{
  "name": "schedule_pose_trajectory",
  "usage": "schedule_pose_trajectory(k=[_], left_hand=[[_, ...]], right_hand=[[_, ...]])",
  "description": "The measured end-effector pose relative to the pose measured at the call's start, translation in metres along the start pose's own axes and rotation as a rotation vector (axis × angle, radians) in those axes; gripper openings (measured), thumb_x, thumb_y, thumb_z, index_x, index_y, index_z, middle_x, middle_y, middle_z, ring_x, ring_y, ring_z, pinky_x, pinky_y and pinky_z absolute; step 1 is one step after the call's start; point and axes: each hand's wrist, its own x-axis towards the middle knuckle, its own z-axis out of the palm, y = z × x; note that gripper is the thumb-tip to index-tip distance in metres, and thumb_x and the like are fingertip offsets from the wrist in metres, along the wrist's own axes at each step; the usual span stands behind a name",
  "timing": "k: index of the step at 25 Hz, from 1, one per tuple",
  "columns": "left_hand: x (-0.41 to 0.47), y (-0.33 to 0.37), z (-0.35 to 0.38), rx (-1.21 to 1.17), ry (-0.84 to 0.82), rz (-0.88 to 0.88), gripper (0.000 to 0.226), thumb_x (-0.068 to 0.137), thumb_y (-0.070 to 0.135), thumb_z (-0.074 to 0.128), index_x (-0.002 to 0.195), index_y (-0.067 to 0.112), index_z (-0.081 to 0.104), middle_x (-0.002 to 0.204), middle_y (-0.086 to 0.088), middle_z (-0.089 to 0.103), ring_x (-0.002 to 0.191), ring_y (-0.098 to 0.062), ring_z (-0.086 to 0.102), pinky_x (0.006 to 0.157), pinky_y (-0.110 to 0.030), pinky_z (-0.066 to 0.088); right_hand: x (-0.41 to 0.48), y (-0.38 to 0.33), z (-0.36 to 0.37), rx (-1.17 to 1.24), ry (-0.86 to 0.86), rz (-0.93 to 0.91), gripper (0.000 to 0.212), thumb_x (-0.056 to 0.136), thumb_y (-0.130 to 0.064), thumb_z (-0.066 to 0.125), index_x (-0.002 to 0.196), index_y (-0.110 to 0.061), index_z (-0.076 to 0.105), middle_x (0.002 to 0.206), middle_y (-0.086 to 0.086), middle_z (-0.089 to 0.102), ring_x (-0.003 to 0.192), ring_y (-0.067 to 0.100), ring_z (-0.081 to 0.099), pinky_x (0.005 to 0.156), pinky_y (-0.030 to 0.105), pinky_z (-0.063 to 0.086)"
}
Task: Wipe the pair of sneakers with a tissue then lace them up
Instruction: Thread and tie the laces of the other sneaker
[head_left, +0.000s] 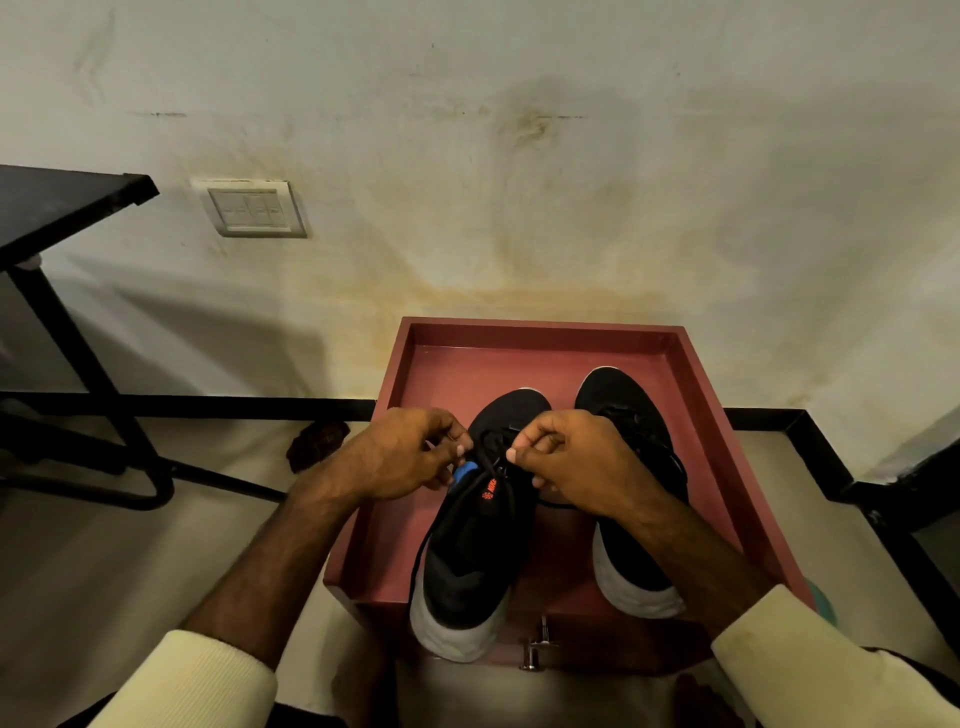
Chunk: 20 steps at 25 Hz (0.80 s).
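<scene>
Two black sneakers with white soles stand side by side, toes toward the wall, on a red box-like stand (696, 395). The left sneaker (472, 551) has an orange logo on its tongue and a blue tab. Its black lace (493, 449) runs up between my hands. My left hand (410, 452) pinches one end of that lace at the sneaker's left side. My right hand (566, 457) pinches the other part just right of it. My right forearm crosses over the right sneaker (628, 410) and hides its middle. No tissue is visible.
A stained wall with a switch plate (255, 209) rises right behind the stand. A black metal table frame (67, 332) stands at the left. A dark crumpled object (317, 441) lies on the floor left of the stand. A metal knob (537, 647) sticks out of the stand's front.
</scene>
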Motion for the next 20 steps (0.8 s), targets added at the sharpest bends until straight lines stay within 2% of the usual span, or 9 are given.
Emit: schedule_pose_trajectory(k=[3, 5, 7, 9, 12, 14, 16, 18, 20], left_hand=[[0.001, 0.003, 0.008, 0.051, 0.020, 0.089, 0.027, 0.103, 0.029, 0.062, 0.130, 0.027, 0.065, 0.111, 0.008, 0.070, 0.089, -0.007, 0.074, 0.075, -0.025, 0.065], [0.002, 0.006, 0.011, 0.071, 0.048, 0.128, 0.034, 0.101, 0.040, 0.063, 0.135, 0.031, 0.063, 0.113, 0.011, 0.069, 0.091, -0.006, 0.073, 0.072, -0.024, 0.064], [0.004, 0.008, 0.012, 0.046, 0.072, 0.076, 0.038, 0.096, 0.052, 0.065, 0.125, 0.028, 0.068, 0.104, 0.007, 0.072, 0.086, -0.008, 0.074, 0.070, -0.027, 0.065], [0.004, 0.009, 0.012, 0.030, 0.076, 0.008, 0.040, 0.090, 0.058, 0.069, 0.113, 0.026, 0.071, 0.097, 0.004, 0.072, 0.081, -0.010, 0.075, 0.070, -0.029, 0.066], [-0.001, 0.013, 0.007, -0.035, -0.008, -0.079, 0.043, 0.084, 0.063, 0.074, 0.108, 0.028, 0.070, 0.100, 0.002, 0.074, 0.089, -0.018, 0.077, 0.078, -0.035, 0.066], [-0.006, 0.016, 0.002, -0.105, -0.124, -0.143, 0.045, 0.079, 0.057, 0.082, 0.113, 0.030, 0.068, 0.108, 0.001, 0.072, 0.098, -0.023, 0.075, 0.084, -0.037, 0.065], [-0.012, 0.018, -0.001, -0.082, -0.211, -0.159, 0.047, 0.080, 0.040, 0.087, 0.120, 0.029, 0.065, 0.112, 0.001, 0.070, 0.103, -0.023, 0.073, 0.088, -0.037, 0.064], [-0.015, 0.018, 0.000, -0.047, -0.211, -0.142, 0.043, 0.084, 0.026, 0.083, 0.122, 0.028, 0.063, 0.112, 0.002, 0.069, 0.102, -0.021, 0.073, 0.091, -0.038, 0.063], [-0.016, 0.017, -0.002, -0.032, -0.199, -0.134, 0.039, 0.085, 0.023, 0.080, 0.119, 0.029, 0.063, 0.112, 0.004, 0.069, 0.101, -0.019, 0.073, 0.094, -0.041, 0.061]], right_hand=[[0.002, 0.002, -0.003, -0.101, -0.094, -0.073, 0.006, 0.091, -0.020, 0.077, 0.088, -0.024, 0.080, 0.074, -0.003, 0.077, 0.064, 0.000, 0.070, 0.069, 0.021, 0.059], [0.002, 0.004, -0.004, -0.169, -0.166, -0.115, 0.007, 0.089, -0.020, 0.079, 0.094, -0.025, 0.080, 0.078, -0.004, 0.076, 0.067, 0.000, 0.068, 0.071, 0.020, 0.057], [0.001, 0.005, -0.003, -0.197, -0.154, -0.147, 0.008, 0.089, -0.020, 0.080, 0.091, -0.027, 0.077, 0.076, -0.006, 0.074, 0.066, 0.002, 0.066, 0.070, 0.023, 0.057], [0.002, 0.006, 0.001, -0.235, -0.089, -0.189, 0.013, 0.089, -0.020, 0.077, 0.081, -0.030, 0.075, 0.067, -0.007, 0.069, 0.059, 0.002, 0.062, 0.062, 0.021, 0.052], [0.005, 0.005, 0.006, -0.274, -0.028, -0.234, 0.012, 0.087, -0.016, 0.071, 0.076, -0.021, 0.074, 0.064, -0.005, 0.068, 0.058, 0.010, 0.063, 0.058, 0.027, 0.055], [0.003, 0.005, 0.010, -0.258, -0.019, -0.241, 0.008, 0.084, -0.016, 0.070, 0.076, -0.018, 0.071, 0.065, -0.003, 0.069, 0.061, 0.014, 0.066, 0.062, 0.029, 0.059], [0.001, 0.005, 0.012, -0.208, -0.011, -0.222, 0.004, 0.080, -0.014, 0.071, 0.077, -0.017, 0.070, 0.065, -0.004, 0.069, 0.059, 0.010, 0.064, 0.062, 0.025, 0.058], [0.000, 0.005, 0.011, -0.167, -0.014, -0.202, 0.006, 0.078, -0.014, 0.072, 0.076, -0.016, 0.067, 0.064, -0.002, 0.068, 0.055, 0.008, 0.060, 0.058, 0.027, 0.055], [-0.001, 0.005, 0.010, -0.170, -0.023, -0.195, 0.009, 0.078, -0.017, 0.072, 0.073, -0.017, 0.064, 0.063, -0.002, 0.067, 0.054, 0.007, 0.058, 0.055, 0.026, 0.052]])
